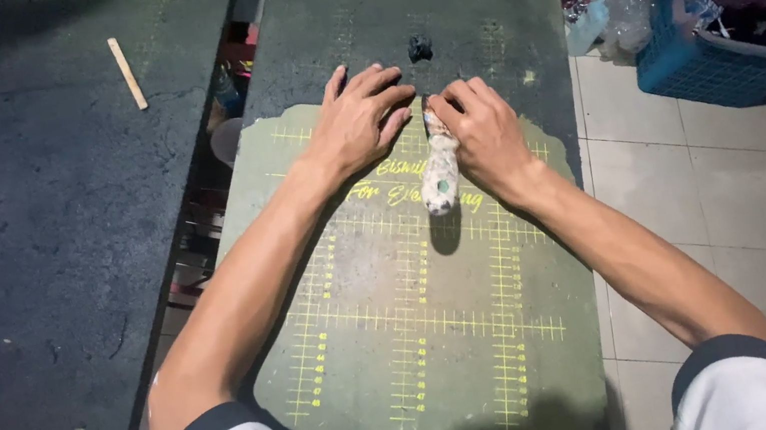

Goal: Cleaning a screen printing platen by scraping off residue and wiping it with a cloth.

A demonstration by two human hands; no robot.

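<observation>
Far left: a large dark board (51,224), rough and paint-crusted, with a thin wooden stick (127,73) lying loose near its upper edge, well apart from the hands.

Middle: a second surface, a green printing platen (425,360) marked with yellow ruled grid lines, its far end dark with a small black blob (420,48) sitting just beyond the fingertips.

On the platen, left hand (360,125) spread flat, palm down, fingers fanned and holding nothing, apparently pressing on the board to steady it, or to brace, beside the tool.

Just beside it, touching or nearly so, right hand (484,134) curled around the top of a paint-caked tool (441,174), whitish with blue-green specks, likely a scraper or brush handle; fingers closed on its upper end, working tip hidden under the hand, lower end pointing back toward the body and casting a shadow on the grid. Held low and angled, seemingly to bear down on the board near the edge of the dark patch.

Right: pale tiled floor (734,193), then a blue plastic basket (715,64) with dark contents, and crumpled clear plastic bags (615,8) beside it.
</observation>
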